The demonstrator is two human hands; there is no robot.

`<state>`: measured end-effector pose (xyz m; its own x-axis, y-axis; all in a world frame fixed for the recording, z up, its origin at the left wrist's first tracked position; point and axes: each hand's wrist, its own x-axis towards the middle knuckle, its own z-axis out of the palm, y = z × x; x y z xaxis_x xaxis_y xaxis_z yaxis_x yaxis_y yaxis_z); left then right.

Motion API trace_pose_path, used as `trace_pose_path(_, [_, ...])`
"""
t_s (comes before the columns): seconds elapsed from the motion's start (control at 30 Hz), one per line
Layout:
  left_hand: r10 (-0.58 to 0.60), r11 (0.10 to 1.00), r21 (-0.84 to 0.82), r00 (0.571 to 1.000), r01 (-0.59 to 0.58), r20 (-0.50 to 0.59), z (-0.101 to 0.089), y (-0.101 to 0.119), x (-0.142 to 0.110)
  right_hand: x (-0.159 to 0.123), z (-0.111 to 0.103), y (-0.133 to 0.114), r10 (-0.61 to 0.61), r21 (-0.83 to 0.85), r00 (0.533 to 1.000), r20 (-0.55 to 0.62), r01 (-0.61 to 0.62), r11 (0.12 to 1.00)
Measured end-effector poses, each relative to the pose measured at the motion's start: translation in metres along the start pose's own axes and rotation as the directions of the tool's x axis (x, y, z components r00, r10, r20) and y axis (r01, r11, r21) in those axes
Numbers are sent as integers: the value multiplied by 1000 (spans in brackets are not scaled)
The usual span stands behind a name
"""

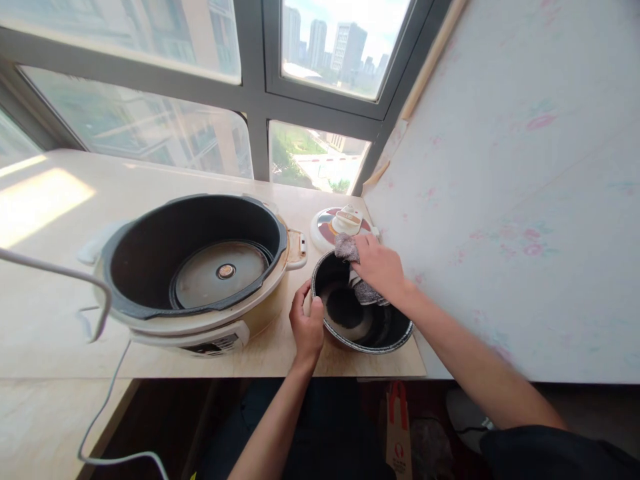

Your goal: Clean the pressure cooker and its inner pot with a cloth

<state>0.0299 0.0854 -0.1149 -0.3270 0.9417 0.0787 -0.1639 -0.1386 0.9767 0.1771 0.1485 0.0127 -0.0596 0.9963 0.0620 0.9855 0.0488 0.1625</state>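
Note:
A black inner pot (385, 333) with a pale worn patch on its floor stands on the windowsill counter. My left hand (307, 327) grips its left rim, thumb up at the edge and fingers around the outside. At the pot's far side, my right hand (377, 263) is closed on a grey cloth (367, 292), part of which hangs down inside the pot against the wall. To the left sits the open pressure cooker body (265, 320), its dark cavity showing a metal heating plate (220, 275) with a round centre button. Behind the pot lies the cooker lid (325, 223), knob upward.
Windows (255, 93) rise behind the counter (300, 367), and a flowered wall (525, 200) borders it closely on the right. A grey power cord (113, 393) loops at the left front. Below the edge stands a paper bag (399, 427) with red handles.

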Motion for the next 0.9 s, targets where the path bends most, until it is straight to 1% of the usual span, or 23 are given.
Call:
trace_pose_path(0.07, [15,1000,-18,1000,-15,26,-1,-1,3,-13,-2,3,110,0,993,47,-111,994])
trace_pose_path(0.1, [31,999,-37,999,-29,45,-1,-1,5,-20,-2,4,134,7,988,79,-135,991])
trace_pose_path(0.2, [72,992,-109,990,-59,121,-1,-1,13,-35,1,5,102,13,972,212,-108,994])
trace_pose_path(0.27, [77,989,-138,984,-55,162,-2,-1,17,-41,4,7,96,-1,951,293,-100,995])
trace_pose_path(0.37, [64,989,-143,980,-37,189,-2,-2,19,-43,5,11,116,15,924,365,-130,991])
trace_pose_path(0.43, [64,990,-137,981,-39,183,-2,-3,17,-43,8,11,73,65,907,415,-109,992])
trace_pose_path(0.53, [83,989,-136,983,-62,161,0,-5,15,-40,20,8,18,104,873,488,-79,991])
trace_pose_path(0.7, [67,989,-138,988,-47,140,2,-5,13,-19,46,-1,4,137,808,589,-104,985])
trace_pose_path(0.8, [63,986,-159,989,-41,135,4,-6,13,-4,48,-11,-13,105,786,618,-66,992])
trace_pose_path(0.9, [69,978,-204,993,-48,100,7,-8,11,6,43,-26,-65,101,779,624,2,995])
